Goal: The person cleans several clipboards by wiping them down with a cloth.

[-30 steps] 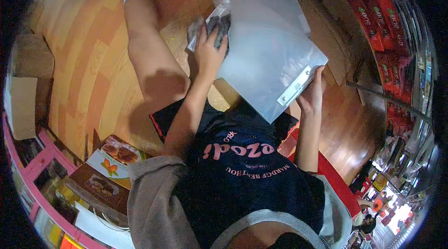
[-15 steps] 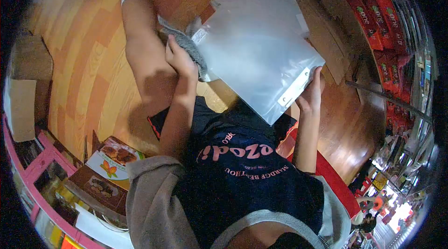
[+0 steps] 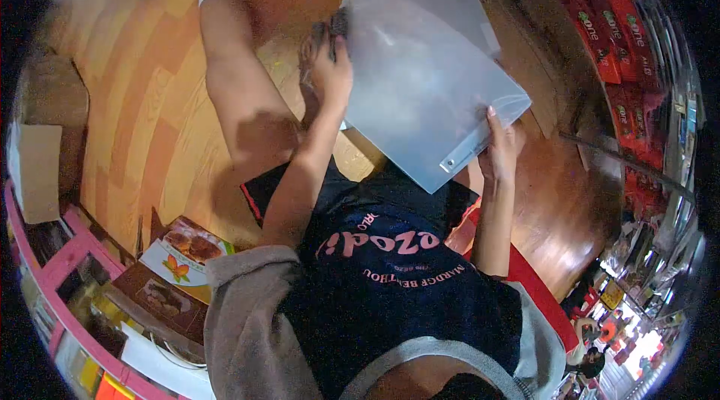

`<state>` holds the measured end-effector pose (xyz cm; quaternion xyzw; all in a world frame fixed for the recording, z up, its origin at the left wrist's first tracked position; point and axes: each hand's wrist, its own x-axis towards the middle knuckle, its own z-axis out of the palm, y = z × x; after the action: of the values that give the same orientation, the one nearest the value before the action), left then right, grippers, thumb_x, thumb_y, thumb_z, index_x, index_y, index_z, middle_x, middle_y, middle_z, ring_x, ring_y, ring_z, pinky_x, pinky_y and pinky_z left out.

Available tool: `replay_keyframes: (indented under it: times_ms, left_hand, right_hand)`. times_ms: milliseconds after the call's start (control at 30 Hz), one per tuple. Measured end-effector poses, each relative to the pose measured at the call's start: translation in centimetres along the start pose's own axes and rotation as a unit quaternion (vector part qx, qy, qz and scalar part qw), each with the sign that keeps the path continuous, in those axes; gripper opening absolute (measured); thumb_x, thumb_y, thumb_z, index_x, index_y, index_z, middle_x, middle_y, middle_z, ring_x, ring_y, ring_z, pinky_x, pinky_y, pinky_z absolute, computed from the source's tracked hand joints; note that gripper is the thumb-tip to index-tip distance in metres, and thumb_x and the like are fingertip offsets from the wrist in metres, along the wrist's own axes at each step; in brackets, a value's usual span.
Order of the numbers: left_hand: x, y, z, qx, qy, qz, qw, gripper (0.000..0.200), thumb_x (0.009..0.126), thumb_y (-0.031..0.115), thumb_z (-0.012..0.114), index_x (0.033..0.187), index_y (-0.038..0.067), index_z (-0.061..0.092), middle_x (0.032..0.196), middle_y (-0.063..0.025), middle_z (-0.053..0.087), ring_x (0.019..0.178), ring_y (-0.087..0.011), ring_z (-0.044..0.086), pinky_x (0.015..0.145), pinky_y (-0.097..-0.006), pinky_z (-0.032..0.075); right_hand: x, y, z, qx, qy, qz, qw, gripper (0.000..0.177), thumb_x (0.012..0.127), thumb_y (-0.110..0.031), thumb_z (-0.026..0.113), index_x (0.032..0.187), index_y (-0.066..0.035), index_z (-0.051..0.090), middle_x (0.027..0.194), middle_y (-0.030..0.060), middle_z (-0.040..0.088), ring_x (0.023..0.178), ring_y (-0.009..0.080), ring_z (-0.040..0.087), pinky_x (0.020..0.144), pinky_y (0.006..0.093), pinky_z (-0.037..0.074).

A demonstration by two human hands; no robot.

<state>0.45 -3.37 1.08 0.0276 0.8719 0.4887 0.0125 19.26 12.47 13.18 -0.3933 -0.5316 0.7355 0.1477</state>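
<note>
A translucent plastic folder (image 3: pixel 420 73) with a pale strip along its lower right edge is held up over my lap. My right hand (image 3: pixel 501 151) pinches it at that edge, thumb on the near face. My left hand (image 3: pixel 331 76) is closed on a fuzzy grey cloth (image 3: pixel 307 55) at the folder's left edge; part of the cloth is hidden behind the fingers. Beyond the folder, another clear sheet (image 3: pixel 456 4) shows at the upper right.
Cardboard (image 3: pixel 525 62) lies beyond the folder. Red packages (image 3: pixel 619 32) are stacked at the right. A brown box with food pictures (image 3: pixel 176 261) and a pink frame (image 3: pixel 71 250) stand at the lower left. A person (image 3: pixel 589 359) appears far off at the lower right.
My left hand has moved up and right with the cloth, along the folder's left edge. The folder has tilted and bowed, and my right thumb now lies further onto its face.
</note>
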Motion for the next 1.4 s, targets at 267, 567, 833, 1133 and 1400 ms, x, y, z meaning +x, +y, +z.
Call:
replay_keyframes:
  times_ms: [267, 567, 833, 1133, 1400]
  left_hand:
    - [-1.2, 5.1, 4.1, -0.021, -0.007, 0.241, 0.970, 0.041, 0.083, 0.027, 0.046, 0.114, 0.000, 0.047, 0.118, -0.0234, 0.044, 0.111, -0.0404, 0.038, 0.096, -0.0428, 0.027]
    - [-10.6, 9.6, 2.5, -0.065, -0.194, 0.325, 0.923, 0.043, 0.080, 0.024, 0.050, 0.119, 0.006, 0.045, 0.128, -0.0225, 0.033, 0.120, -0.0389, 0.028, 0.098, -0.0443, 0.025]
    - [-7.4, 7.0, 3.3, -0.027, -0.196, 0.360, 0.912, 0.044, 0.080, 0.027, 0.051, 0.122, 0.013, 0.044, 0.129, -0.0202, 0.032, 0.120, -0.0388, 0.028, 0.098, -0.0458, 0.025]
    - [0.2, 0.8, 2.8, 0.051, -0.057, 0.258, 0.963, 0.043, 0.083, 0.029, 0.047, 0.120, 0.007, 0.045, 0.127, -0.0257, 0.032, 0.118, -0.0432, 0.027, 0.099, -0.0465, 0.021]
    - [2.3, -1.8, 1.1, 0.036, -0.020, 0.141, 0.989, 0.041, 0.081, 0.024, 0.050, 0.115, 0.002, 0.048, 0.120, -0.0244, 0.042, 0.113, -0.0436, 0.034, 0.096, -0.0463, 0.024]
  right_hand:
    - [0.1, -0.8, 0.2, -0.143, -0.011, -0.082, 0.986, 0.025, 0.084, -0.020, 0.054, 0.097, 0.001, 0.057, 0.090, 0.0075, 0.061, 0.078, 0.0141, 0.056, 0.071, 0.0249, 0.044]
    - [1.8, 0.7, -1.7, -0.158, 0.013, -0.083, 0.984, 0.024, 0.085, -0.017, 0.052, 0.098, 0.002, 0.056, 0.096, 0.0055, 0.058, 0.088, 0.0117, 0.052, 0.078, 0.0234, 0.039]
    - [3.0, 1.8, -3.0, -0.136, 0.012, -0.047, 0.990, 0.025, 0.085, -0.018, 0.052, 0.098, 0.003, 0.056, 0.096, 0.0057, 0.058, 0.087, 0.0121, 0.052, 0.077, 0.0237, 0.039]
    - [3.1, 2.6, -3.1, -0.162, 0.026, -0.065, 0.984, 0.030, 0.083, -0.024, 0.054, 0.096, 0.002, 0.059, 0.087, 0.0038, 0.059, 0.079, 0.0103, 0.051, 0.071, 0.0218, 0.039]
    - [3.0, 2.4, -3.0, -0.153, 0.019, -0.088, 0.984, 0.028, 0.083, -0.026, 0.055, 0.090, 0.000, 0.061, 0.081, 0.0016, 0.060, 0.073, 0.0088, 0.051, 0.065, 0.0217, 0.040]
